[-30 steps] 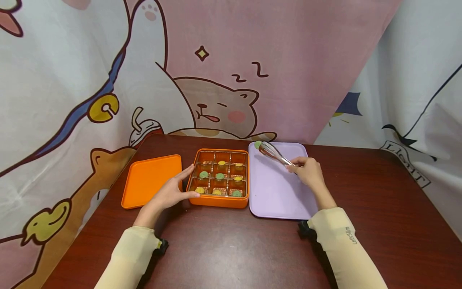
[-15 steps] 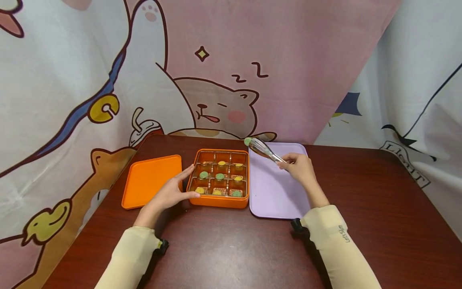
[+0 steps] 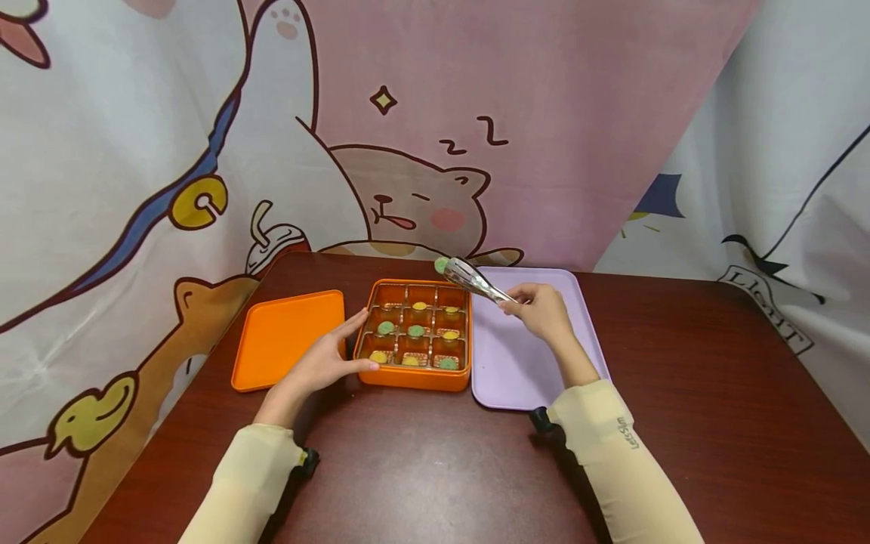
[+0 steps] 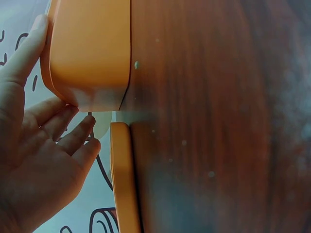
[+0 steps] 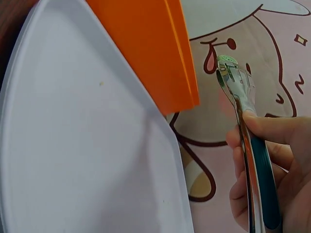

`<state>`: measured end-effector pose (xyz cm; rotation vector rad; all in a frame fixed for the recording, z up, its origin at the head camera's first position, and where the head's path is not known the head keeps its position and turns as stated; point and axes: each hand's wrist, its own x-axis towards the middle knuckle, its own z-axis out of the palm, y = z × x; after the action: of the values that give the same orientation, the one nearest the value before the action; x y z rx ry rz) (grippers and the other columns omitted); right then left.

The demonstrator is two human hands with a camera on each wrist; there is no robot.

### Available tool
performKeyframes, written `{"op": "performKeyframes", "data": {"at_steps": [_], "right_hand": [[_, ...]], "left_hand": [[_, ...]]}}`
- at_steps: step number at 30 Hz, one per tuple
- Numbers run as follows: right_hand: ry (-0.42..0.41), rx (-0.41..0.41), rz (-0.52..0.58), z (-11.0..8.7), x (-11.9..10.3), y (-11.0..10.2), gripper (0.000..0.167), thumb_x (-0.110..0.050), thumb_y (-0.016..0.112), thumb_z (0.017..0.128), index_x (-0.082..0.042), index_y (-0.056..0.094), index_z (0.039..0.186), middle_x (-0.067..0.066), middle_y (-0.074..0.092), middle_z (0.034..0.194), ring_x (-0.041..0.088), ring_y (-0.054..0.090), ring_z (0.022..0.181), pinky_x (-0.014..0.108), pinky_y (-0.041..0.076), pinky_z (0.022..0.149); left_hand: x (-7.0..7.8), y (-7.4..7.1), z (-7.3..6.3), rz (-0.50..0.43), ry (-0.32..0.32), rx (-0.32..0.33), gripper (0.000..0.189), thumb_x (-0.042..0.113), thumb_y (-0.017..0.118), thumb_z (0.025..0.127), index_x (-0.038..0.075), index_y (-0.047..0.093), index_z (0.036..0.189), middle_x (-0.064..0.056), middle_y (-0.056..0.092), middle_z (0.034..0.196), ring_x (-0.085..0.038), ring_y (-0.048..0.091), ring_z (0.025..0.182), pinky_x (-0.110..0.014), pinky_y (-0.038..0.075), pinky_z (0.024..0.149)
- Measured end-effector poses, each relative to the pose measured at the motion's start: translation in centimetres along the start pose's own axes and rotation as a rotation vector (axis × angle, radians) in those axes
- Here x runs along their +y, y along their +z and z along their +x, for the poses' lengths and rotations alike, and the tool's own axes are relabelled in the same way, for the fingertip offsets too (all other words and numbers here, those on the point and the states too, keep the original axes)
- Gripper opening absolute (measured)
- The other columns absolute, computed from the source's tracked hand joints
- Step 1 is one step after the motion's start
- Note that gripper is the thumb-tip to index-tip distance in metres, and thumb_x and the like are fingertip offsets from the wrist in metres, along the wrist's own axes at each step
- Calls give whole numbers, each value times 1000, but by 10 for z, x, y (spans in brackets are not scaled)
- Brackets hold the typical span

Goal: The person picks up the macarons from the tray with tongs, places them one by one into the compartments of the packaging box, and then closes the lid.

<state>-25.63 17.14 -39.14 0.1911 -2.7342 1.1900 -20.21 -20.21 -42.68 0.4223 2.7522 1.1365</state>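
Note:
My right hand (image 3: 544, 311) grips metal tongs (image 3: 472, 279) between thumb and fingers. At the tips of the tongs is a small round green piece (image 3: 441, 265), like a patterned cookie in the right wrist view, held above the far right corner of an orange box (image 3: 413, 379). A clear brown divider splits the box into compartments. Several hold round yellow pieces (image 3: 411, 362) or green pieces (image 3: 416, 331). My left hand (image 3: 319, 364) rests against the box's left side, with thumb and fingers spread; the left wrist view shows the fingers nearly straight.
A pale purple tray (image 3: 523, 370) lies right of the box, close beside it. On the left, an orange lid (image 3: 288, 340) lies on the dark wooden table (image 3: 408, 461). A cartoon-printed curtain (image 3: 557, 136) hangs behind the table.
My right hand has moved left with the tongs, carrying the green piece from over the purple tray's far left corner to above the box's far right corner. The left hand stays in place.

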Motion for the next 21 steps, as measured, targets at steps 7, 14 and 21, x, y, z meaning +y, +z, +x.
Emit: {"op": "performKeyframes", "data": {"at_steps": [7,14,21], "right_hand": [[-8,-27,21,2,-14,11,19,-19,78,85,-5,78,99,12,75,79,10,54,63,27,41,61],[-30,-61,26,3,-25,23,18,-17,77,85,-4,78,98,11,75,79,10,55,62,26,41,58],[-16,-95,6,2,-39,32,18,-21,78,85,-8,78,98,10,73,79,13,57,64,25,42,57]], "left_hand": [[0,-1,-1,6,2,2,98,43,80,82,19,25,160,-2,21,168,-40,25,151,-65,27,116],[0,-1,0,11,5,3,98,42,80,83,19,25,160,-2,21,168,-39,25,151,-65,27,116],[-1,0,0,3,2,3,97,42,80,83,20,25,160,-2,20,168,-39,24,151,-66,26,116]]}}
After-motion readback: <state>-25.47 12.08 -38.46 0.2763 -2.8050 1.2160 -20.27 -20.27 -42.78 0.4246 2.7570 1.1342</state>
